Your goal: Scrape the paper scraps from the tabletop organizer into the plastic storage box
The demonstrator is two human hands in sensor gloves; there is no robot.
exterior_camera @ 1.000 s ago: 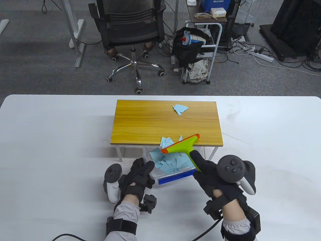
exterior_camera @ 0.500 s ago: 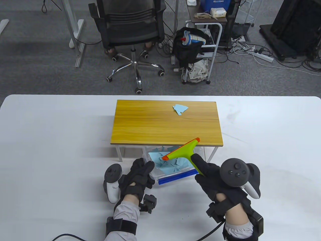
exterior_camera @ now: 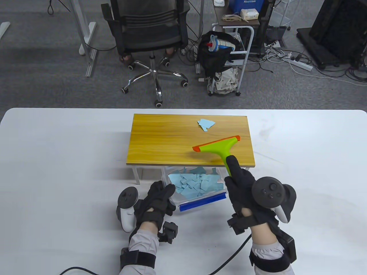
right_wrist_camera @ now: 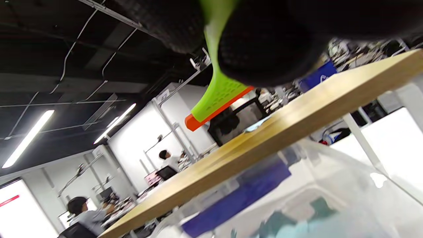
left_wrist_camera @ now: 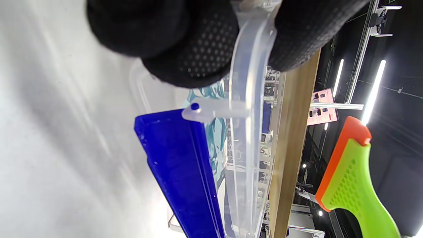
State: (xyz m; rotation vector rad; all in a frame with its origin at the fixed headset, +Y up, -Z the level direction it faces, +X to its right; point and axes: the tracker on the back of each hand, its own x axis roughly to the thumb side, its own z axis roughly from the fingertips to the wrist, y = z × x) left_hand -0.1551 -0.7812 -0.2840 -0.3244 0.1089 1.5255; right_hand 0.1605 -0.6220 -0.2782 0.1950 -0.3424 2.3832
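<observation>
The paper scraps [exterior_camera: 206, 124] are thin, light and floppy. They would be hard to pick up one by one, so pushing them with a flat edge looks best. One small blue clump lies on the far right part of the wooden organizer [exterior_camera: 160, 140]. A big pile [exterior_camera: 195, 184] already sits in the box.

The right hand [exterior_camera: 243, 189] grips the green handle of one scraper [exterior_camera: 217, 145], and its orange edge is over the organizer top, nearer than the clump. The handle looks stiff and easy to hold low down.

The left hand [exterior_camera: 159, 197] holds the left rim of the one clear plastic box [exterior_camera: 220, 173] just under the organizer's near edge. The box looks light and could slide, so holding it helps. One blue lid clip [exterior_camera: 202, 202] is on its near side.
</observation>
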